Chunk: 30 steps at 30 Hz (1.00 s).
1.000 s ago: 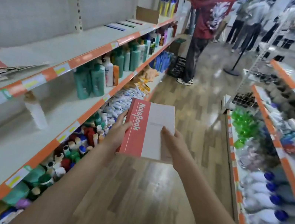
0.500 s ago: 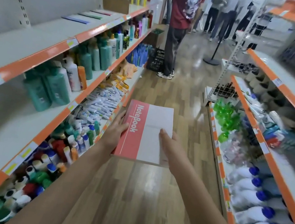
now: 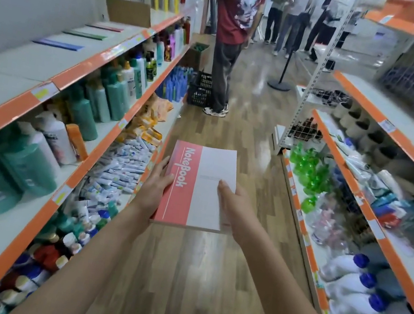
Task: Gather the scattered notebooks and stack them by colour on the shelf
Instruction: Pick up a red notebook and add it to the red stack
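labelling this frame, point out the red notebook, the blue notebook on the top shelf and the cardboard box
red notebook [image 3: 178, 196], head view, on its red cover strip
blue notebook [image 3: 59, 44], head view, on the middle of its cover
cardboard box [image 3: 129, 13], head view, on its front wall

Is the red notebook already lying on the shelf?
No, the red notebook is held over the aisle floor between the left hand and right hand.
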Tool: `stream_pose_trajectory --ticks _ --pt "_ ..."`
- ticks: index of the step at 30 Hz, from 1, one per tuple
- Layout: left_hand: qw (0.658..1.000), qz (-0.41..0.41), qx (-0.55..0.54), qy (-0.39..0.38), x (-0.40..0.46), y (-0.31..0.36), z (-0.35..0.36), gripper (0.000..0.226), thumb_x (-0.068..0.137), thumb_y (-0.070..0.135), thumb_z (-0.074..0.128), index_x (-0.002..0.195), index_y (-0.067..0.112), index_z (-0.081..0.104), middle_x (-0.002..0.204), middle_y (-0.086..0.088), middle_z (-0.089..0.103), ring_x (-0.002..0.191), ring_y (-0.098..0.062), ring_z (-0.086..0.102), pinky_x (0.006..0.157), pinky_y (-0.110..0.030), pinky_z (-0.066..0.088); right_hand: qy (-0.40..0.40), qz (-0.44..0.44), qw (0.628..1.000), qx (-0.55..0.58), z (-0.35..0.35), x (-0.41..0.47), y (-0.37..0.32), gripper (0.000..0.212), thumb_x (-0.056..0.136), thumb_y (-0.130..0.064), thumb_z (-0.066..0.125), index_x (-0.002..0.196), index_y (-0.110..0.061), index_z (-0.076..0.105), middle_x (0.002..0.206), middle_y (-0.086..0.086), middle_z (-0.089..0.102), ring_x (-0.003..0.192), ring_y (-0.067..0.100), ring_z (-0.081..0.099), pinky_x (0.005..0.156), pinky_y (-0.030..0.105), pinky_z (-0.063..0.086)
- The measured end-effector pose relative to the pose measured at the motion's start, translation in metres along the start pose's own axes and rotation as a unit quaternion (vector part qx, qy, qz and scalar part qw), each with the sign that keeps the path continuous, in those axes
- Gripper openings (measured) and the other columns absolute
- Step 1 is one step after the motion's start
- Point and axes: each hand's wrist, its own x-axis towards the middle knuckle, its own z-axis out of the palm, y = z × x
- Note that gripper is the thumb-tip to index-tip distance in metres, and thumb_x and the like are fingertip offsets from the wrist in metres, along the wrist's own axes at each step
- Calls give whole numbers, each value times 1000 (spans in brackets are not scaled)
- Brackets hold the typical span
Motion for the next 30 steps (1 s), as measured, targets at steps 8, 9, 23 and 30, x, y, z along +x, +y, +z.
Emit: stream_pose_trajectory --ticks 8,9,23,30 --pt "1000 -12 -5 -5 72 3 18 41 99 20 44 137 35 36 114 -4 64 78 -14 69 59 -26 55 -7 -2 1000 -5 -14 74 -7 16 100 -30 43 101 -25 58 83 -16 68 63 -5 66 48 13 46" --pt "1000 -13 -5 -4 82 3 22 38 99 20 44 133 37 38 109 -1 65 73 -12 69 57 -25 55 -7 0 1000 -6 -17 85 -10 16 100 -30 43 102 -24 58 84 -15 68 63 -5 66 46 12 46" --pt "1000 -20 -9 15 206 16 77 44 98 27 48 139 39 36 116 -1 66 80 -17 70 64 -31 55 -44 6 999 -26 -65 214 -52 18 102 -27 40 101 -26 58 79 -18 70 62 -5 66 44 11 46" --pt "999 -17 -23 32 255 15 84 45 100 20 44 142 32 35 132 -8 56 96 -24 62 73 -34 54 -47 29 998 -38 -67 266 -60 19 101 -30 41 111 -21 55 90 -14 65 69 -3 62 43 10 43"
